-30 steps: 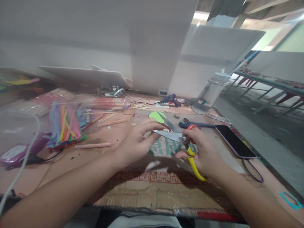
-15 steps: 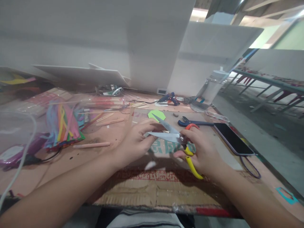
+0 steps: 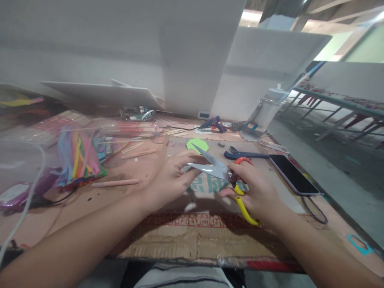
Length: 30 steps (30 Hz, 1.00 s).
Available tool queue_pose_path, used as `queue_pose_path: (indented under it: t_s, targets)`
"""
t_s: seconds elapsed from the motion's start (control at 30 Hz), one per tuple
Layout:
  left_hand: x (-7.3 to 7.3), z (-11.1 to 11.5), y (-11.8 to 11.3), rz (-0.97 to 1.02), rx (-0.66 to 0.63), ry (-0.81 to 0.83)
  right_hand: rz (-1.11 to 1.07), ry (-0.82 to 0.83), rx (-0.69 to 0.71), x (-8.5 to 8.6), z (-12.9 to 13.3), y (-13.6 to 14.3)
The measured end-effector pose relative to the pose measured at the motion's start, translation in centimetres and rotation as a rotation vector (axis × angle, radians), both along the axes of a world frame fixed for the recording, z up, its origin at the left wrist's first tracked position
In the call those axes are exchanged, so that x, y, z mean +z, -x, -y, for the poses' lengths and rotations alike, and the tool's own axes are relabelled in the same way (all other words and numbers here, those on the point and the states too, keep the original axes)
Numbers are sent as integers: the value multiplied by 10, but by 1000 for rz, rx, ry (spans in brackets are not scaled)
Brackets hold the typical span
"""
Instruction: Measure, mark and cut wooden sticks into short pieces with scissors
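My right hand point(image 3: 252, 186) is closed round the red and yellow handles of a pair of scissors point(image 3: 211, 170), whose blades stand apart and point left. My left hand point(image 3: 175, 174) has its thumb and fingers pinched together by the blade tips. Whatever lies between those fingers is too small or hidden to name. Just beyond the blades, a bright green paper octagon point(image 3: 197, 145) lies on a cardboard sheet point(image 3: 175, 204) with green and red print.
Right of my hands lie a phone point(image 3: 294, 175) and a dark blue cutter-like tool point(image 3: 247, 155). Behind are a glue gun point(image 3: 213, 124) and a clear water bottle point(image 3: 261, 116). Colourful pipe cleaners point(image 3: 79, 158), wooden sticks point(image 3: 136, 147) and a pink rod point(image 3: 115, 183) lie left.
The lower scissor blade has tilted slightly, its tip rising a little beside my left fingers. Both hands stay almost where they were.
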<state>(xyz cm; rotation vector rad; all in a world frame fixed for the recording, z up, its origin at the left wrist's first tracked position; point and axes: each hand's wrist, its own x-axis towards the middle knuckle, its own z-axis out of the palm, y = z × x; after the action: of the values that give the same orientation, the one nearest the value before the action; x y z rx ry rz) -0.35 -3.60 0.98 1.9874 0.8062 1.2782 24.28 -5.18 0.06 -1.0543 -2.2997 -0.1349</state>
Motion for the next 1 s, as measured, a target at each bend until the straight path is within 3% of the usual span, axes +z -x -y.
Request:
queue_pose_path:
  t_s: [0.27, 0.43, 0.63, 1.0]
  targets:
    - [-7, -1, -4, 78, -5, 55, -38, 66, 16, -5, 2, -3]
    - [-2, -2, 0, 79, 23, -12, -110, 40, 4, -6, -3, -4]
    - [5, 0, 3, 23, 19, -34, -29, -3, 13, -3, -5, 0]
    - [1, 1, 3, -110, 15, -85, -28, -16, 30, -2, -4, 0]
